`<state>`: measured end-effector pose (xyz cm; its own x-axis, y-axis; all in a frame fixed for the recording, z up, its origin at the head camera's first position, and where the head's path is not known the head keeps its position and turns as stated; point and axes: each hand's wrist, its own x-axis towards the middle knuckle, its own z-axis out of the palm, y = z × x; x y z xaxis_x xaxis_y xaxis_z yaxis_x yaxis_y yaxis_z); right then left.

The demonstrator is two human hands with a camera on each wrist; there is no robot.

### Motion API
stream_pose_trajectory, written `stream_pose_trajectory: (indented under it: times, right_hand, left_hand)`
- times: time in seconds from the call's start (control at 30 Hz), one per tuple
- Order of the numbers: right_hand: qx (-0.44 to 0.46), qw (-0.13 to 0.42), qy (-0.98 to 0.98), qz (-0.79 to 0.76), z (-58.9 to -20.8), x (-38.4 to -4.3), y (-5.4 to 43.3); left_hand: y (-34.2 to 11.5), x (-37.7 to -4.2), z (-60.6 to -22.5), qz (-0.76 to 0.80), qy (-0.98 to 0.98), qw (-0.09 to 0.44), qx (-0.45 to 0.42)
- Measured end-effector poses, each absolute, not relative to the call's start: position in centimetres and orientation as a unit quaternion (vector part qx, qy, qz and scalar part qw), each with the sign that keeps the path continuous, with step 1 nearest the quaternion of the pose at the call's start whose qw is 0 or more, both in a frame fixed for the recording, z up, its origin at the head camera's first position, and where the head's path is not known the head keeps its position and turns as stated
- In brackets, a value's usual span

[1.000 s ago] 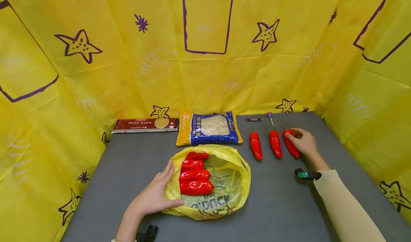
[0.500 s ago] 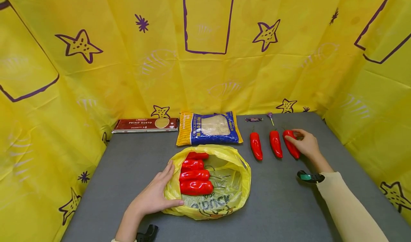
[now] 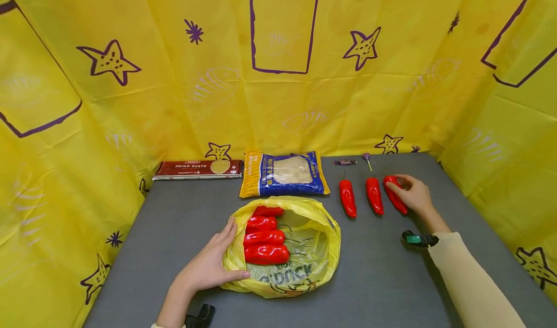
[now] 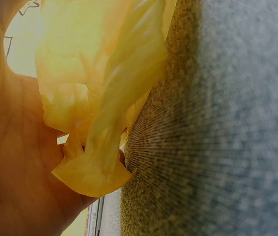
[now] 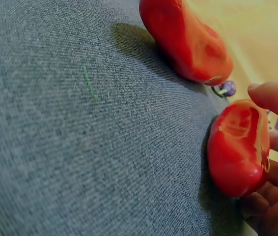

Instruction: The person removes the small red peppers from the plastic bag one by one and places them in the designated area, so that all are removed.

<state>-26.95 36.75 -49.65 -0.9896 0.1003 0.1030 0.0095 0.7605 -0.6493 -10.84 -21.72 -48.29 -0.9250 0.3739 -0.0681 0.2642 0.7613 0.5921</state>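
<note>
A yellow plastic bag point(image 3: 332, 250) lies with its mouth facing up, several red peppers point(image 3: 266, 254) inside its left part. My left hand point(image 3: 209, 262) holds the bag's left side, thumb over the front rim and fingers along the back. In the left wrist view, crumpled yellow plastic point(image 4: 95, 162) lies against the palm. At the right, my right hand point(image 3: 413, 195) grips the rightmost red pepper point(image 3: 393, 195) between thumb and fingers. That pepper point(image 5: 237, 152) appears to be at the table surface. Two more, a middle pepper point(image 3: 374, 196) and a left pepper point(image 3: 347, 199), lie beside it.
Behind the bag lie a blue-and-yellow pasta packet point(image 3: 287, 174) and a brown spaghetti packet point(image 3: 197, 169). A wrapped candy point(image 3: 344, 162) and a purple lollipop point(image 3: 366, 158) sit behind the peppers. Yellow patterned cloth point(image 3: 283, 110) walls in the grey table point(image 3: 370, 275).
The right wrist has shifted slightly right while the fingers stay at the rightmost pepper. The left hand and the bag hold their place.
</note>
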Motion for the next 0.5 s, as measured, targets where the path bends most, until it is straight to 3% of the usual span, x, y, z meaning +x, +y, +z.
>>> stream_pose_trajectory:
  times: [0.27, 0.5]
  right_hand:
    - [-0.04, 0.143, -0.927, 0.346, -48.7, -25.5, 36.1]
    - [-0.001, 0.196, -0.913, 0.358, -45.7, -23.6, 31.8]
  left_hand:
    - [-21.8, -10.8, -48.4, 0.296, 0.935, 0.089, 0.171]
    - [-21.8, -10.8, -48.3, 0.298, 0.935, 0.088, 0.173]
